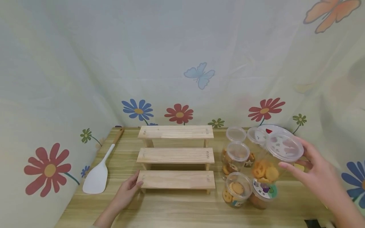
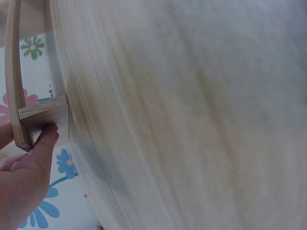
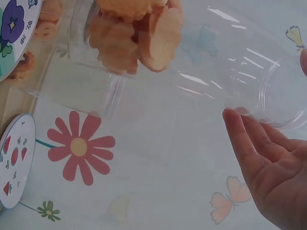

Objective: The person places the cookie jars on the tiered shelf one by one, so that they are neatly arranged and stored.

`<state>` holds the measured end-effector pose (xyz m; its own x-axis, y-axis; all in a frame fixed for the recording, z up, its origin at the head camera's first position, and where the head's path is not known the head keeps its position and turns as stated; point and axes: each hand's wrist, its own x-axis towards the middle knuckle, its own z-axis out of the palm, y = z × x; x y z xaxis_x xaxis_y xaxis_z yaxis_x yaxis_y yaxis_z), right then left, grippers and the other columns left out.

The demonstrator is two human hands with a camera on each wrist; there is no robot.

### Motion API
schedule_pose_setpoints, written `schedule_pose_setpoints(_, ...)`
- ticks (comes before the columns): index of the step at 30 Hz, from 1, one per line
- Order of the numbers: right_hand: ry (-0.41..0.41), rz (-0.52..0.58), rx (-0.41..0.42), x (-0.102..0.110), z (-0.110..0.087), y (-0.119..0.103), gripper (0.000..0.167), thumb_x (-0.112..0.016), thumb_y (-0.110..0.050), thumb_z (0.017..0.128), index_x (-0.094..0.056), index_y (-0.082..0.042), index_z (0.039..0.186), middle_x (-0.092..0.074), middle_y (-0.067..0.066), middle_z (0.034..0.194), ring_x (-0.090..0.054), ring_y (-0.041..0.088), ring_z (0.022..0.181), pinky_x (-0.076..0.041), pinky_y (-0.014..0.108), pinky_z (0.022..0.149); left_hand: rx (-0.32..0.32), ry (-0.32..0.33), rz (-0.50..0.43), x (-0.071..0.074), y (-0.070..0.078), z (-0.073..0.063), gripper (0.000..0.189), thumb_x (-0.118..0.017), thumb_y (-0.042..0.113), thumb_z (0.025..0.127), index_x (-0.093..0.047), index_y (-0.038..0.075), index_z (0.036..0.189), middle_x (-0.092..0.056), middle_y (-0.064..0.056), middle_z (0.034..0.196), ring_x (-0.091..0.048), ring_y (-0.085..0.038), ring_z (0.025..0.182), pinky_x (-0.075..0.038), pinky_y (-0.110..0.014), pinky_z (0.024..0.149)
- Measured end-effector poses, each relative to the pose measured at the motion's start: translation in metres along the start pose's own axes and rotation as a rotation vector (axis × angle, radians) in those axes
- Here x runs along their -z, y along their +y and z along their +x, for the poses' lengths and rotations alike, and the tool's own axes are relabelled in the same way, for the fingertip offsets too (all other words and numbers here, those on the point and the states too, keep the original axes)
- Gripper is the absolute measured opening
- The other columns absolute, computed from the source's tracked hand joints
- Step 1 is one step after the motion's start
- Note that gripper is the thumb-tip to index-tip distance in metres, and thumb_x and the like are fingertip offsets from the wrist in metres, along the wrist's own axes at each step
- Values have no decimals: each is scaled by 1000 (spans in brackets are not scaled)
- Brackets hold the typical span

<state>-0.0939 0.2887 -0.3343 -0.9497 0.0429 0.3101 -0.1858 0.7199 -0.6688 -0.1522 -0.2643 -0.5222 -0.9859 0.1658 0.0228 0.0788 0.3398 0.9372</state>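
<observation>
A wooden three-step rack [image 1: 175, 155] stands on the table. My left hand [image 1: 127, 191] grips the left end of its lowest step; in the left wrist view thumb and fingers [image 2: 45, 139] pinch around the board's end. At the right, my right hand [image 1: 319, 171] holds a clear jar [image 1: 263, 158] by its lidded top, tilted, above the other jars. Yellowish biscuits [image 3: 115, 43] lie at the bottom of this jar in the right wrist view. Below it is a jar with a printed lid [image 1: 265, 189], and beside that a biscuit jar [image 1: 237, 190].
More clear lidded jars [image 1: 238, 152] stand right of the rack. Behind them leans or lies a white plate with fruit prints [image 3: 19, 158]. A white spatula [image 1: 97, 177] with a wooden handle lies at the left. Flower-printed cloth [image 1: 171, 63] encloses the table's back and sides.
</observation>
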Motion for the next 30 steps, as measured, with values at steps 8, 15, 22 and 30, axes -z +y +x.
schedule_pose_setpoints(8,37,44,144,-9,-7,-16,84,-84,-8,74,-41,-18,145,-56,18,125,-51,-16,95,-48,5,70,15,-11,16,1,-1,0,65,-54,23,100,-24,-12,145,-21,-26,152,-33,-37,133,-35,-35,104)
schedule_pose_setpoints(15,26,70,203,-15,-9,-27,92,-89,-4,65,-45,-22,143,-54,-12,122,-55,-8,96,-47,5,77,21,-13,5,2,-1,-1,65,-55,23,100,-24,-11,145,-22,-25,152,-34,-37,133,-36,-34,103)
schedule_pose_setpoints(22,-20,116,226,-23,-10,-38,92,-89,-3,65,-45,-21,144,-56,-2,122,-55,-3,101,-46,7,80,16,-18,-1,2,-1,-1,65,-55,22,100,-24,-12,145,-22,-26,151,-34,-37,133,-36,-33,103)
schedule_pose_setpoints(30,-89,207,280,-36,-5,-50,91,-88,0,67,-43,-20,144,-56,-2,126,-57,6,106,-50,15,85,21,-11,-7,3,-1,0,63,-56,19,99,-25,-13,144,-22,-27,151,-35,-39,132,-37,-33,103)
